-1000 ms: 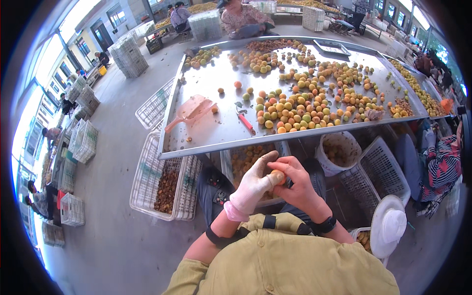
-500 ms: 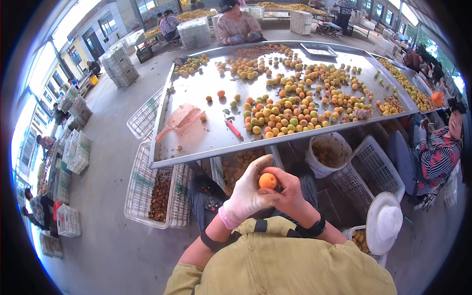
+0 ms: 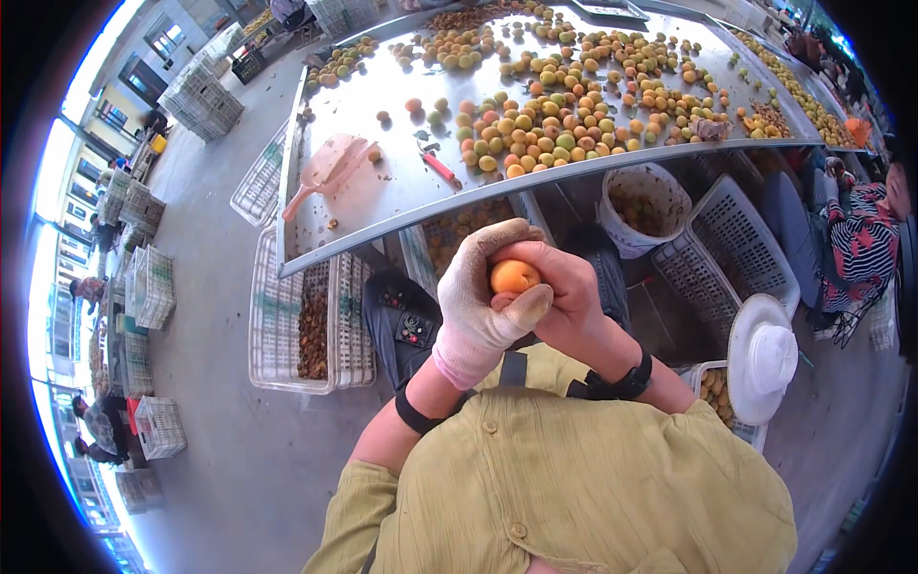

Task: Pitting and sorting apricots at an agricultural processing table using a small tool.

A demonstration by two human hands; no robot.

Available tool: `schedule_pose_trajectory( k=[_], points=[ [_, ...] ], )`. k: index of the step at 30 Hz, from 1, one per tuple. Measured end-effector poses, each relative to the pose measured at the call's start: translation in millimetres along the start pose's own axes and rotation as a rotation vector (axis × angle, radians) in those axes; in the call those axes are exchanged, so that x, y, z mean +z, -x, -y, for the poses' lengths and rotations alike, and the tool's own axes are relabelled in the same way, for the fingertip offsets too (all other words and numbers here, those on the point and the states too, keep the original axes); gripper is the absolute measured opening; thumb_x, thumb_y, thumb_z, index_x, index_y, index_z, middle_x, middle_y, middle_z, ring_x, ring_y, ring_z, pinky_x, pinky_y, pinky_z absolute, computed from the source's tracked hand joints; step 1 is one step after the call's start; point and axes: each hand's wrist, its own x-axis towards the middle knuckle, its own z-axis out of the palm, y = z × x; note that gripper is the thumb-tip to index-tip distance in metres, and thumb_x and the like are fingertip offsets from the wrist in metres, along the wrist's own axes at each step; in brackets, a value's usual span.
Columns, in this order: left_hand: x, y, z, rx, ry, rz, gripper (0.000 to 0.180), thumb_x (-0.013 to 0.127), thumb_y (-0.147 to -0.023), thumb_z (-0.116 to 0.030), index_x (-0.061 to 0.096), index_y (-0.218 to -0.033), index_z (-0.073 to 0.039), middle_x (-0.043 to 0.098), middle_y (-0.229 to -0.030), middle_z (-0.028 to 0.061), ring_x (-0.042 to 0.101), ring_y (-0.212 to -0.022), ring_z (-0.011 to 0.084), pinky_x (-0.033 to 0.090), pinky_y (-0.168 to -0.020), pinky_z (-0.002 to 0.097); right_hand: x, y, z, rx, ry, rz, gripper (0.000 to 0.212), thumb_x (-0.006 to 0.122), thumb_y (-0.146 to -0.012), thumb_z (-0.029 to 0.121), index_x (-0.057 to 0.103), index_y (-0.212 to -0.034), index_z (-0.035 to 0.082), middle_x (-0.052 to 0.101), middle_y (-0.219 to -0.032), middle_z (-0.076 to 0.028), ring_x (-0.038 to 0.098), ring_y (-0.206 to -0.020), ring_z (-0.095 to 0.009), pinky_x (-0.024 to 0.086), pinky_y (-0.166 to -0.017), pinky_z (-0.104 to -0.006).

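Note:
An orange apricot (image 3: pixel 514 276) is held between my two hands above my lap, just short of the table's near edge. My left hand (image 3: pixel 470 304), in a whitish glove with a pink cuff, wraps round its left side, the thumb across the lower front. My bare right hand (image 3: pixel 572 295) closes round the fruit from the right. The fingertips behind the apricot are hidden. On the metal table (image 3: pixel 382 206) lie many apricots (image 3: pixel 564 120), green to orange, a red-handled knife (image 3: pixel 440 167) and a pink scoop (image 3: pixel 330 170).
Below the table stand a white crate (image 3: pixel 352 335) holding brown bits, a crate of apricots (image 3: pixel 421 258), a white bucket (image 3: pixel 669 234) of fruit matter and a grey-white crate (image 3: pixel 741 249). A white hat (image 3: pixel 763 359) lies at right. Another person (image 3: pixel 856 249) sits far right.
The view has tilted downward, so the table sits higher in the picture. Both hands still hold the apricot; my left thumb now lies across its lower front and the fingers wrap it more closely.

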Motion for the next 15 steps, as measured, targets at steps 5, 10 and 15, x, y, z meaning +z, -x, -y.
schedule_pose_trajectory(
  k=[5, 10, 15],
  points=[
    [1, 0, 1, -0.014, 0.033, -0.023, 0.08, 0.086, -0.075, -0.048, 0.053, -0.126, 0.003, 0.065, -0.117, 0.0172, 0.064, -0.109, 0.0244, 0.052, -0.096, 0.0363, 1, 0, -1, 0.017, -0.026, -0.002, 0.036, 0.079, -0.083, 0.017, 0.065, -0.111, -0.001, 0.07, -0.096, -0.013, 0.07, -0.085, -0.025, 0.055, -0.077, -0.0321],
    [0, -5, -1, -0.038, 0.019, 0.068, 0.084, 0.083, -0.077, -0.051, 0.05, -0.133, 0.002, 0.059, -0.128, 0.0175, 0.058, -0.118, 0.0248, 0.047, -0.104, 0.0371, -2, -2, -2, -0.001, 0.044, -0.079, 0.037, 0.081, -0.08, 0.021, 0.065, -0.107, 0.001, 0.069, -0.098, -0.014, 0.068, -0.086, -0.027, 0.055, -0.078, -0.0338],
    [-9, -12, -6, -0.247, 0.377, 0.09, 0.072, 0.062, -0.094, -0.044, 0.038, -0.145, 0.001, 0.05, -0.135, 0.014, 0.052, -0.123, 0.0222, 0.045, -0.104, 0.0341, -11, -10, -5, -0.124, 0.367, -0.129, 0.046, 0.086, -0.071, 0.027, 0.065, -0.106, 0.006, 0.062, -0.114, -0.012, 0.06, -0.105, -0.031, 0.048, -0.09, -0.0398]
  ],
)
